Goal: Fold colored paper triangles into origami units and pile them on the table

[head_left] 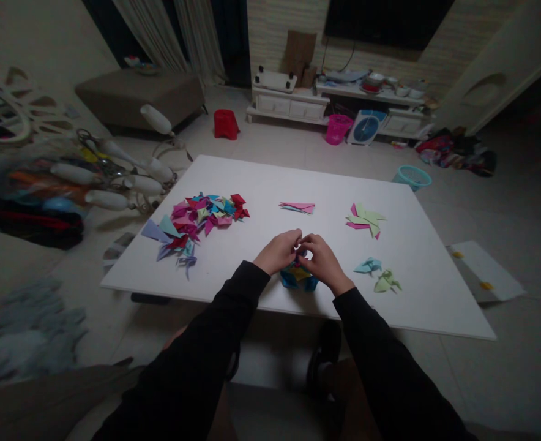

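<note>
At the table's near edge, my left hand (pixel 278 252) and my right hand (pixel 322 264) meet with fingers pinched together. Between and under the fingertips is a small standing piece of folded paper (pixel 300 280), blue and yellow below with some purple at its top. My fingers hide most of its upper part. To the left lies a pile of colourful origami pieces (pixel 208 214). Pink folded strips (pixel 298 207) lie beyond my hands. On the right are green and pink folded papers (pixel 365 218), a light blue origami piece (pixel 368 265) and a green one (pixel 387 281).
The white table (pixel 252 184) spreads under everything. A lamp with several white shades (pixel 109 200) crowds its left side. Past the far edge stand a red stool (pixel 225 124), a pink bucket (pixel 338 128) and a fan (pixel 366 127). A turquoise basket (pixel 414 177) is by the right corner.
</note>
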A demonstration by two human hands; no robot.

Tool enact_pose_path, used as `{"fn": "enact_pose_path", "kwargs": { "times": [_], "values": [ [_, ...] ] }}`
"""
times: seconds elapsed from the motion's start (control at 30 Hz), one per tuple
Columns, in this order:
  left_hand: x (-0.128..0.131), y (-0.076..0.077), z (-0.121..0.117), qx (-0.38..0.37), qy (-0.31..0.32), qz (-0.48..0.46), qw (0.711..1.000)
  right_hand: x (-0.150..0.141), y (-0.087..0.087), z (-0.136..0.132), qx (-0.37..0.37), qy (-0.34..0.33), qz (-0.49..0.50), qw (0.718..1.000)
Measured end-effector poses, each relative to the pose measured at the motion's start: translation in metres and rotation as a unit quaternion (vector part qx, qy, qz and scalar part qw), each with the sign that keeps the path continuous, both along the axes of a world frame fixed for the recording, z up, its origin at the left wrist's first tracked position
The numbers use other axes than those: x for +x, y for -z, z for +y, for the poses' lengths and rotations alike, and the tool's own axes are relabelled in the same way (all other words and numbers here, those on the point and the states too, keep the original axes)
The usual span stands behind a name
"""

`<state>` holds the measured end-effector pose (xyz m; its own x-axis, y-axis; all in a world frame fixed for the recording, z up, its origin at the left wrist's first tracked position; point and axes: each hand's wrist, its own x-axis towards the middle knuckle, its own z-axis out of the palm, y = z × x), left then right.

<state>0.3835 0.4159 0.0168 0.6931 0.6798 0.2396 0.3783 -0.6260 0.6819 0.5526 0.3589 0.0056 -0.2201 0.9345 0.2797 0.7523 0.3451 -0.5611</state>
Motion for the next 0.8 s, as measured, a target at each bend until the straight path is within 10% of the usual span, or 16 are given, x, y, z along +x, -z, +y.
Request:
{"fn": "enact_pose_path", "kwargs": {
  "times": [0.57, 0.8],
  "values": [
    [-0.0013, 0.0005, -0.0015, 0.009, 0.004, -0.033, 0.999, 0.001, 0.0031, -0.0035, -0.019, 0.022, -0.036, 0.999],
    [-0.003, -0.0064, 0.0041, 0.022, -0.163, -0.116, 0.979, 0.0043, 0.0007, -0.0058, -0.011, 0.034, -0.042, 0.998]
  ]
}}
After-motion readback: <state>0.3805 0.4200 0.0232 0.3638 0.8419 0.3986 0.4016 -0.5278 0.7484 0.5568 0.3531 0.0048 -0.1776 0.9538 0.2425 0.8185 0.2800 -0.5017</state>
